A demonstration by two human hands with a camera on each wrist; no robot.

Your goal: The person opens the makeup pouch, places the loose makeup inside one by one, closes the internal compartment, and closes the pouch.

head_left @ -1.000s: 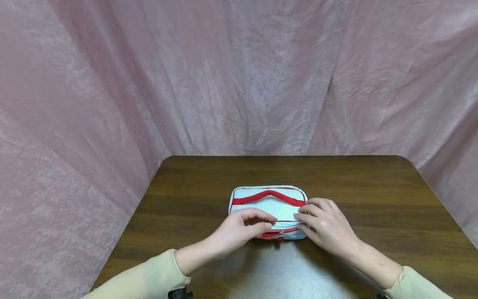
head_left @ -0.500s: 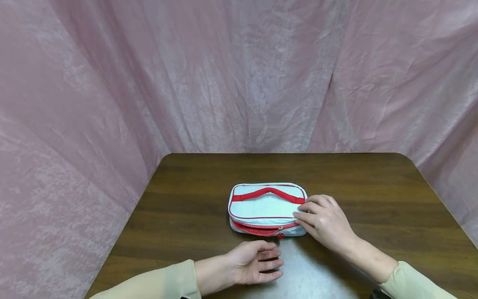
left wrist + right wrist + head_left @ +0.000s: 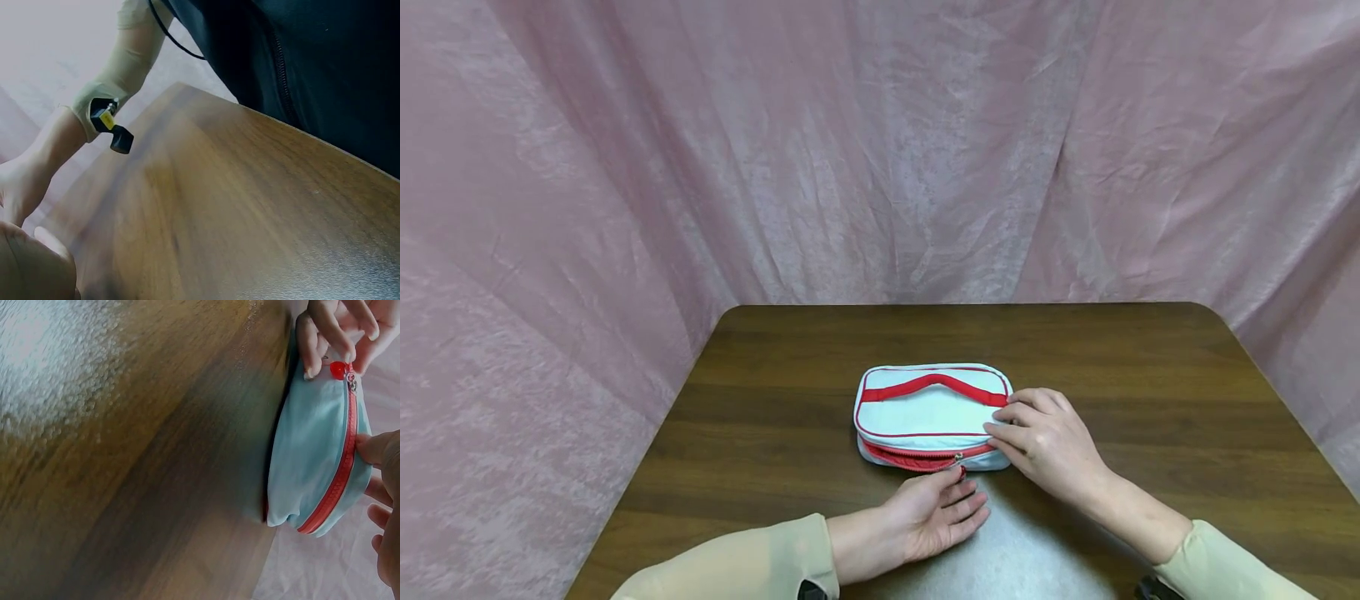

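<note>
A pale blue pouch (image 3: 925, 419) with red piping, a red top handle (image 3: 934, 383) and a red front zipper (image 3: 917, 457) lies on the table. The zipper gapes on its left part. My right hand (image 3: 1051, 446) holds the pouch's right end, its thumb by the zipper in the right wrist view. Palm up at the pouch's front, my left hand (image 3: 928, 518) has loosely bent fingers, with the thumb tip at the red bead (image 3: 337, 370) on the zipper pull (image 3: 351, 380). Whether it pinches the pull is unclear. The pouch's inside is hidden.
The brown wooden table (image 3: 790, 358) has rounded far corners. Pink curtains (image 3: 880, 150) hang behind and beside it. A small black camera (image 3: 103, 115) sits on a wrist in the left wrist view.
My left hand has come off the pouch's top front edge, turned palm up and moved right to the zipper pull. The right hand stays at the pouch's right end.
</note>
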